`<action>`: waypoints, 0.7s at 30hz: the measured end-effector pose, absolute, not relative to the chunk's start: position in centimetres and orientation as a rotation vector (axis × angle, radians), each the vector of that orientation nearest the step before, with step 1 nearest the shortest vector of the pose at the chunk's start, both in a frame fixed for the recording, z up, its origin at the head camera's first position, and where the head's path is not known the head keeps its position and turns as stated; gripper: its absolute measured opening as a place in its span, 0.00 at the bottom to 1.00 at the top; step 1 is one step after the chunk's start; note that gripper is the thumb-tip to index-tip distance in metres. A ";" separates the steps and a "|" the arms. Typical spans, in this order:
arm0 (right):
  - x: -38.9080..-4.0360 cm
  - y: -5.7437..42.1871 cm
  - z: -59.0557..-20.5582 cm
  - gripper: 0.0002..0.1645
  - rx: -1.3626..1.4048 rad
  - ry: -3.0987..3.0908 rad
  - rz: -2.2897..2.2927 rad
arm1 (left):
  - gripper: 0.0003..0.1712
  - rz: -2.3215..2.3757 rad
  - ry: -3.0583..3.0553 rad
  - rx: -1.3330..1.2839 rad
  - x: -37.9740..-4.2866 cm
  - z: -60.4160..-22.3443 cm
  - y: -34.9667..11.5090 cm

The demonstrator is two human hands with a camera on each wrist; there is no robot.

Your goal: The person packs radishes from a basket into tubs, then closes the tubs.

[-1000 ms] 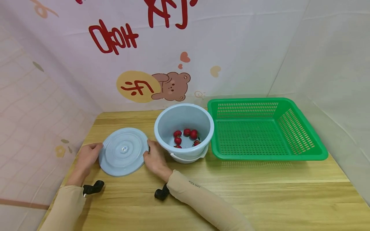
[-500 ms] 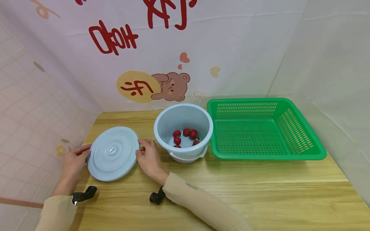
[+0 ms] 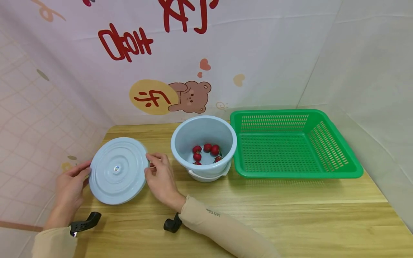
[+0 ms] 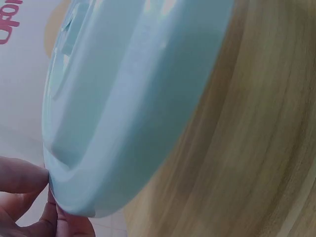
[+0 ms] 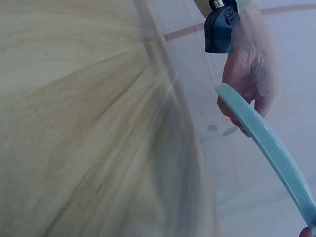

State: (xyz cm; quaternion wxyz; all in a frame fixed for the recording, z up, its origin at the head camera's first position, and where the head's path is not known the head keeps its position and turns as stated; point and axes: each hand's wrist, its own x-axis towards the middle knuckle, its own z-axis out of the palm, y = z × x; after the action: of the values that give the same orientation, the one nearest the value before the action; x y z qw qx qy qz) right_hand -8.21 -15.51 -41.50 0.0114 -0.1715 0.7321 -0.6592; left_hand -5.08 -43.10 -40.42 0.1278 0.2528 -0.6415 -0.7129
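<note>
A round light-blue lid (image 3: 119, 182) is held between both hands at the left of the table, raised above the wood and slightly tilted. My left hand (image 3: 69, 188) pinches its left edge, thumb on top and fingers beneath, as the left wrist view also shows at the lid's rim (image 4: 113, 187). On the opposite edge my right hand (image 3: 161, 179) pinches the lid with thumb and fingers. Just right of that hand stands a light-blue bucket (image 3: 209, 173) with its white handle (image 3: 206, 178) down at the front. Several red strawberries (image 3: 197, 157) lie on the bucket's floor.
A green slotted basket (image 3: 300, 175) stands right of the bucket, its rim right beside the bucket's. Behind the wooden table (image 3: 258, 222) hangs a printed white cloth (image 3: 267, 53), and more cloth closes off the left and right sides.
Both hands have carried the lid to the left and up off the table, tilting it a little. The bucket, strawberries and basket have stayed in place.
</note>
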 end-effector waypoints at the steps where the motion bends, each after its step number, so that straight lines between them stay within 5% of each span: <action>1: -8.1 -15.5 -41.3 0.27 -0.559 2.284 -2.065 | 0.14 -2.083 -1.855 0.733 -4.9 -40.3 -43.1; 21: -6.5 -13.7 -38.2 0.27 -0.958 2.374 -2.199 | 0.23 -2.140 -1.723 0.592 -3.1 -36.8 -41.1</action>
State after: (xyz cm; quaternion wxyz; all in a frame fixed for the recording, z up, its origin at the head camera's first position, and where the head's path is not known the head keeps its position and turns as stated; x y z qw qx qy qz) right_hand -6.53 -13.72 -38.16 -0.1166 -0.2819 0.6987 -0.6472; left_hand -3.11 -41.12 -36.79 0.1648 0.2077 -0.6046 -0.7511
